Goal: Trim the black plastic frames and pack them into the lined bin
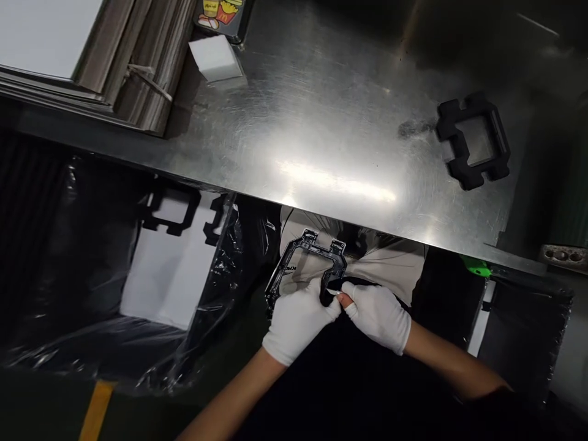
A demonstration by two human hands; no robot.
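Both hands wear white gloves and are close together over my lap, below the table edge. My left hand (301, 321) is closed on a glossy black frame (275, 275), an angular open ring with two hinge-like tabs at its top. Part of the frame's lower side is hidden by the gloves. My right hand (379, 315) is closed at the frame's right side, its bare thumb tip showing. Between that thumb and the fingers is a small, pale, shiny-tipped thing (334, 292), too small to name. It seems to touch the frame's edge.
A steel table (321, 122) carries a matte black frame (500, 135), a white block (218, 58) and a stack of cardboard sheets (138, 67). Left below stands a plastic-lined box (220, 263) holding black frames (190, 208) and white sheet (160, 275). A green object (476, 267) sits at right.
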